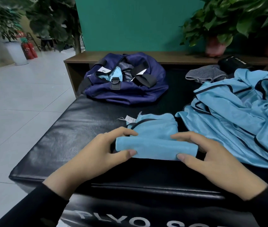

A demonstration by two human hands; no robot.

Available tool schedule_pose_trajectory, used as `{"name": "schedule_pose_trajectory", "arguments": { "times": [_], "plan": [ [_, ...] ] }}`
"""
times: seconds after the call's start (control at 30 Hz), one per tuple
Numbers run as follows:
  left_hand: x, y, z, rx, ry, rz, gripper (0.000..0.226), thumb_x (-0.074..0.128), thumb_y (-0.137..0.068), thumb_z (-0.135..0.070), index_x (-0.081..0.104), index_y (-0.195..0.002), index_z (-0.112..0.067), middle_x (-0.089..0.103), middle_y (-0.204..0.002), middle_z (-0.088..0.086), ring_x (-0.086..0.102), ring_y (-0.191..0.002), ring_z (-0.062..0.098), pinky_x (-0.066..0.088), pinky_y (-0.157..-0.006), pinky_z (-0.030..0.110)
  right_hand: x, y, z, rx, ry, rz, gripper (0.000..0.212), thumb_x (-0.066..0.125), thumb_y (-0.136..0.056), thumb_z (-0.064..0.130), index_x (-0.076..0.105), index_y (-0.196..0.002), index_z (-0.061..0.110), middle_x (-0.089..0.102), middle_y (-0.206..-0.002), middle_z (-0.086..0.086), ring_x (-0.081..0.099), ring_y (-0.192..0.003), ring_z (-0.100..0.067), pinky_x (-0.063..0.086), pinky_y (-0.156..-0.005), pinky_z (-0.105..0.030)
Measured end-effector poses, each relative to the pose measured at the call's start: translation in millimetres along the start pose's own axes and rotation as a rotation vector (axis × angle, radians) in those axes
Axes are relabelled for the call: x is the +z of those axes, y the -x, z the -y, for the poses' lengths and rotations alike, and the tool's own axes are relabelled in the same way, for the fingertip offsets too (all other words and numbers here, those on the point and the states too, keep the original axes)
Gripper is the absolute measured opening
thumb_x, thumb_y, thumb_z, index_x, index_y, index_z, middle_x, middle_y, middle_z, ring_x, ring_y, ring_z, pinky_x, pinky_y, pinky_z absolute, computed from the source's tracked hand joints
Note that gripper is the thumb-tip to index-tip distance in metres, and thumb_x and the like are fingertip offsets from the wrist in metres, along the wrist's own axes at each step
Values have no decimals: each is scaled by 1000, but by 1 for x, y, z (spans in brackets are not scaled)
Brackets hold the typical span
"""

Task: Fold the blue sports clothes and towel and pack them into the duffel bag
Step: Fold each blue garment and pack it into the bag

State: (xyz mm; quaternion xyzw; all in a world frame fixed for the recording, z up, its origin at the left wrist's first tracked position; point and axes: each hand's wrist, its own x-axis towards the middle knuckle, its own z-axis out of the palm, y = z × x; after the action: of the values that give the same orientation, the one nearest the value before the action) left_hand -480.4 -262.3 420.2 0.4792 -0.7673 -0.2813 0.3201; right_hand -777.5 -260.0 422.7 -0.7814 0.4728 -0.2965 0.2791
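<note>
The blue garment (156, 138) lies at the front of the black padded box (80, 128), and you are in the middle of folding it, with its near edge rolled into a thick band. Your left hand (103, 149) and right hand (207, 154) each curl round one end of that band, thumbs at the front and fingers over the top. Next, I think, you finish the fold and lift it into the open duffel bag (125, 79), further back on the box; more blue clothes (238, 115) wait on your right.
</note>
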Motion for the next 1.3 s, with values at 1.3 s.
{"name": "schedule_pose_trajectory", "arguments": {
  "times": [1.3],
  "plan": [
    [-4,-2,15,129,-508,127,73,51,-81,-73,39,-148,-48,36,-149,-37,4,-148,-12,-2,-124,52,3,-10,1,-76,471,192,66,50,-81,76,29,-142,62,20,-136,56,-4,-125,36,2,-111,-5]
  ]
}}
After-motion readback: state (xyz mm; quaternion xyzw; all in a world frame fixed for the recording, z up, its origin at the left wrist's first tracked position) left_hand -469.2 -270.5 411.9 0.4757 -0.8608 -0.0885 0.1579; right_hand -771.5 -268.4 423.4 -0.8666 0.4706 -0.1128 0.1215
